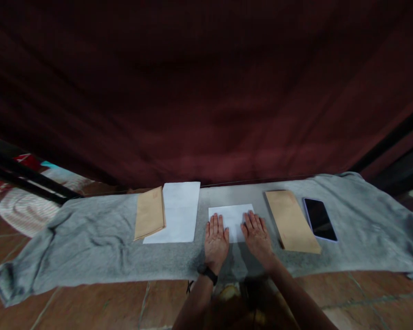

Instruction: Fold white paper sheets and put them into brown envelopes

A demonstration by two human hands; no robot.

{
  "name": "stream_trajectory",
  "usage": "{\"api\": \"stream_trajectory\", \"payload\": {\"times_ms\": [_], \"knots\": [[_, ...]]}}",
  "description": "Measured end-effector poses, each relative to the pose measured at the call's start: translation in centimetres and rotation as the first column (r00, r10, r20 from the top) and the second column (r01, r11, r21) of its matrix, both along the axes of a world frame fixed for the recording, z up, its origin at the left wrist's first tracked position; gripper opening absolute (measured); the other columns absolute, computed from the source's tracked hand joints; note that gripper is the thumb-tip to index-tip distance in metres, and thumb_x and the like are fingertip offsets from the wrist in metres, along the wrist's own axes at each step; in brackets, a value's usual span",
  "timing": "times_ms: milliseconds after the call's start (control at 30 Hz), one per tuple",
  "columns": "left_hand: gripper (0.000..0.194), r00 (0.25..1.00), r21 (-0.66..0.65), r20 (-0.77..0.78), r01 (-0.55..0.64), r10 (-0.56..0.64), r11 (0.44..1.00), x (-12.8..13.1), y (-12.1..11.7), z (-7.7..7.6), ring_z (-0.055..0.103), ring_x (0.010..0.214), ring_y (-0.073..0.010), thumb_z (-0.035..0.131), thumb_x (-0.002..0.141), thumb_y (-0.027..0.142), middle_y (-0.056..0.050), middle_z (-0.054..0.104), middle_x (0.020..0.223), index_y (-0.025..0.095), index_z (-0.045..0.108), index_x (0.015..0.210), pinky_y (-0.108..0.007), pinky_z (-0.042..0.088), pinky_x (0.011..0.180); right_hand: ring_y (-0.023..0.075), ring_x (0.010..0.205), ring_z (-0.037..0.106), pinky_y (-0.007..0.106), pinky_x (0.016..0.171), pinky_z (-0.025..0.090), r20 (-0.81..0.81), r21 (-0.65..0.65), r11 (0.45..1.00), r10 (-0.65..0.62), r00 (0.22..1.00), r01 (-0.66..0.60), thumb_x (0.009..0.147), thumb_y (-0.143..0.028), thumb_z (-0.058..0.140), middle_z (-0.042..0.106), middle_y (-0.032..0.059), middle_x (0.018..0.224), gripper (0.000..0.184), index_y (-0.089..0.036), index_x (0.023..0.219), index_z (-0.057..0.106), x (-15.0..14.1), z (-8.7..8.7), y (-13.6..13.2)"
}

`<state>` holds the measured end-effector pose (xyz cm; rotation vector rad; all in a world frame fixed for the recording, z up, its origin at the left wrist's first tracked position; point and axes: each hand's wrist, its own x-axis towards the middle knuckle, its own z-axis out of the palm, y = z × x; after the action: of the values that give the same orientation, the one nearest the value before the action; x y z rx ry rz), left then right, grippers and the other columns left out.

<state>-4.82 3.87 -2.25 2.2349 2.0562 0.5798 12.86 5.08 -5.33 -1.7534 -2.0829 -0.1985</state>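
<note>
A small folded white paper (231, 216) lies on the grey cloth (99, 243) in the middle. My left hand (215, 240) rests flat on its near left edge, fingers stretched out. My right hand (257, 234) lies flat on its near right edge, fingers also stretched out. Neither hand grips anything. A black band sits on my left wrist.
To the left lie a white sheet (179, 211) and a brown envelope (150, 212) overlapping its left side. To the right lie another brown envelope (291, 221) and a black phone (319, 219). A dark red curtain (206, 91) hangs behind. Tiled floor lies below.
</note>
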Motion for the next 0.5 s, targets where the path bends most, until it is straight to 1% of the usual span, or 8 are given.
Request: {"api": "stream_trajectory", "payload": {"times_ms": [67,133,200,267,367,500], "knots": [[0.055,1.000,-0.003,-0.001,0.000,0.000,1.000,0.1,0.0,0.0,0.028,0.151,-0.0257,0.039,0.100,0.026,-0.014,0.036,0.161,0.013,0.038,0.153,-0.049,0.026,0.124,0.0297,0.144,0.041,0.052,0.117,0.030,-0.024,-0.009,1.000,0.014,1.000,-0.014,0.104,-0.029,0.034,0.043,0.0173,0.156,0.054,-0.011,0.154,0.036,-1.2,0.3,0.7],[0.056,1.000,-0.004,-0.010,0.000,0.000,1.000,0.1,0.0,-0.1,0.027,0.151,-0.0255,0.039,0.100,0.026,-0.014,0.035,0.161,0.013,0.036,0.154,-0.049,0.026,0.124,0.0277,0.144,0.041,0.050,0.118,0.029,-0.045,-0.025,0.998,0.061,0.997,-0.062,0.104,-0.029,0.032,0.046,0.0155,0.154,0.053,-0.011,0.154,0.038,-2.6,0.5,1.6],[0.056,1.000,0.000,-0.015,-0.001,0.001,1.000,0.0,0.0,-0.2,0.028,0.151,-0.0250,0.039,0.100,0.026,-0.013,0.035,0.161,0.014,0.035,0.155,-0.049,0.026,0.124,0.0253,0.143,0.041,0.048,0.120,0.027,-0.054,-0.037,0.993,0.111,0.992,-0.113,0.104,-0.029,0.032,0.049,0.0133,0.153,0.051,-0.013,0.151,0.043,-3.8,0.7,2.4],[0.057,1.000,0.003,-0.014,-0.002,0.002,1.000,0.0,0.1,-0.2,0.028,0.151,-0.0247,0.039,0.100,0.027,-0.013,0.036,0.161,0.014,0.034,0.155,-0.049,0.026,0.124,0.0238,0.142,0.042,0.047,0.120,0.026,-0.052,-0.037,0.988,0.147,0.988,-0.149,0.104,-0.030,0.033,0.049,0.0118,0.153,0.049,-0.014,0.149,0.047,-4.2,0.7,2.9],[0.057,1.000,0.002,-0.012,0.002,-0.002,1.000,0.0,0.1,-0.2,0.028,0.151,-0.0251,0.039,0.100,0.028,-0.013,0.037,0.161,0.014,0.034,0.155,-0.050,0.026,0.124,0.0244,0.143,0.042,0.047,0.120,0.026,-0.028,-0.023,0.988,0.153,0.988,-0.154,0.104,-0.029,0.035,0.047,0.0110,0.155,0.048,-0.015,0.148,0.048,-3.6,0.5,3.2],[0.057,1.000,-0.006,-0.005,-0.003,0.003,1.000,0.0,0.0,-0.1,0.029,0.151,-0.0258,0.040,0.099,0.027,-0.013,0.036,0.161,0.016,0.035,0.155,-0.050,0.029,0.123,0.0267,0.144,0.040,0.049,0.118,0.028,-0.003,-0.019,0.996,0.089,0.996,-0.089,0.104,-0.030,0.036,0.044,0.0147,0.155,0.051,-0.014,0.152,0.042,-1.6,0.2,3.1]]}}
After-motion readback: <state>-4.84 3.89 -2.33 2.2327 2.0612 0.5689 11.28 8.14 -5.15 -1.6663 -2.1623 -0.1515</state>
